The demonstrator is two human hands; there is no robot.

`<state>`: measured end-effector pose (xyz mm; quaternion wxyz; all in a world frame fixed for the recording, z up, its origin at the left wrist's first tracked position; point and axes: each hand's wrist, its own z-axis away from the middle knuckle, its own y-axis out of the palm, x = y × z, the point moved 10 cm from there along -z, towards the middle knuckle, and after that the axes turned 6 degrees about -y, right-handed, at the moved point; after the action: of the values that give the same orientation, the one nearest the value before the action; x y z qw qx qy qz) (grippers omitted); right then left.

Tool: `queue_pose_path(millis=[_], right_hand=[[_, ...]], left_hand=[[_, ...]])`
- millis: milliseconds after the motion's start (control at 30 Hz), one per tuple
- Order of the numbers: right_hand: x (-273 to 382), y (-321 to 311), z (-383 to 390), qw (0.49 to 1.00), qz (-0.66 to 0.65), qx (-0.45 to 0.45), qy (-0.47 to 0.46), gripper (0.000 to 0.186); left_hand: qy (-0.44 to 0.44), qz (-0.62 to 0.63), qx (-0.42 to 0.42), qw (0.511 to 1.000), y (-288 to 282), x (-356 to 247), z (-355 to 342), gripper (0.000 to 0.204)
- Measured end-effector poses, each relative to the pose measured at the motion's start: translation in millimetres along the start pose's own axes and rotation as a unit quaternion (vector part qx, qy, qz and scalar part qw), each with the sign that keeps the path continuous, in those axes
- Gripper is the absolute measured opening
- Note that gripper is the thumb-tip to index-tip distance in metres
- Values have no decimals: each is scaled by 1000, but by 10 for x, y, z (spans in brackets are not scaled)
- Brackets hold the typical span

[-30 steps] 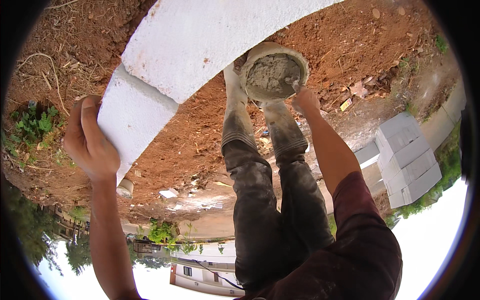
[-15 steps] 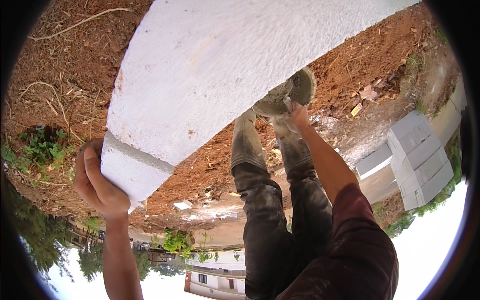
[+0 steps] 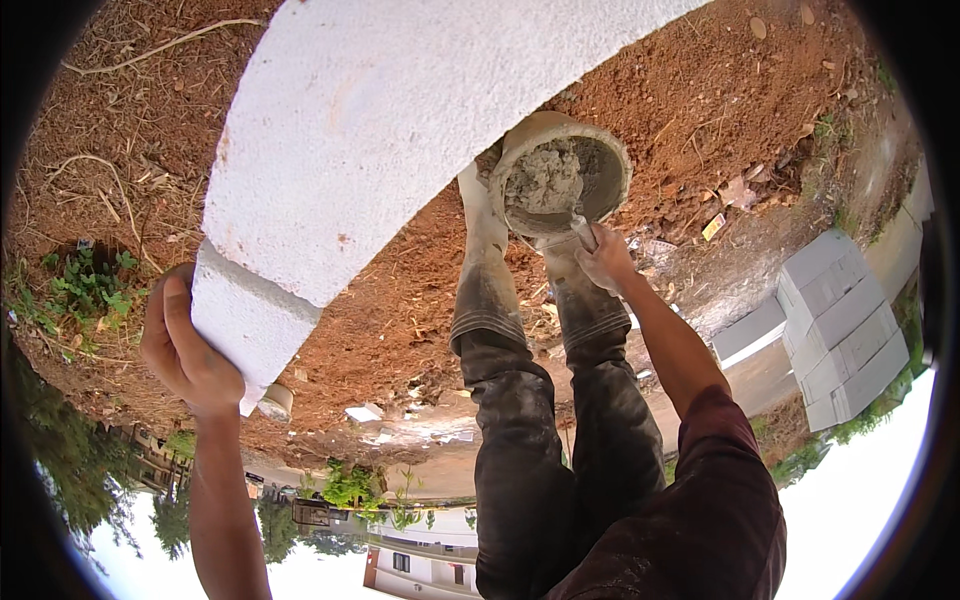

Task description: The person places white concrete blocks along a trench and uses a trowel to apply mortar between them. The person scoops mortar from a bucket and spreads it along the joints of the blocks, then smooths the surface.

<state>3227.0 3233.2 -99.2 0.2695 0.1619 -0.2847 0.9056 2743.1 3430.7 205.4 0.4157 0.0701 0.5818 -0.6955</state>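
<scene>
A long white wall of block [image 3: 370, 130] runs from the top of the view down to the left. At its near end a short white block [image 3: 245, 325] meets it along a grey mortar joint [image 3: 262, 283]. My left hand [image 3: 190, 350] is curled round the outer end of this block, its fingertips partly hidden. To the right, my right hand [image 3: 607, 260] is closed on the handle of a trowel [image 3: 583, 232], whose blade is out of sight in the bucket. That round bucket [image 3: 612, 150] contains wet grey mortar [image 3: 545, 180].
My legs [image 3: 520, 420] stand close behind the bucket. Reddish soil [image 3: 690, 110] with dry straw surrounds the wall. Stacked grey blocks [image 3: 840, 320] are at the right, a small green plant [image 3: 95, 285] at the left. White scraps [image 3: 365, 412] litter the ground.
In the view, the wall has shifted left, bringing more of the bucket and its mortar into sight. My right hand, with the trowel, sits slightly lower; my left hand stays at the block end.
</scene>
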Motion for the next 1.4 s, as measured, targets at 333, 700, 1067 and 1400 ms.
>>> queue_pose_path(millis=[333, 700, 1067, 1400], right_hand=[[102, -513, 423, 998, -18, -19, -59, 26], [874, -2027, 1608, 997, 14, -37, -61, 15], [3513, -4688, 1348, 889, 260, -206, -316, 15], [4769, -5335, 186, 667, 680, -182, -244, 34]], left_hand=[[9, 11, -31, 999, -42, -39, 31, 32], [58, -51, -58, 995, -213, -293, 42, 21], [-12, -93, -49, 994, -255, -84, 51, 30], [-11, -109, -37, 993, -245, -128, 40, 32]])
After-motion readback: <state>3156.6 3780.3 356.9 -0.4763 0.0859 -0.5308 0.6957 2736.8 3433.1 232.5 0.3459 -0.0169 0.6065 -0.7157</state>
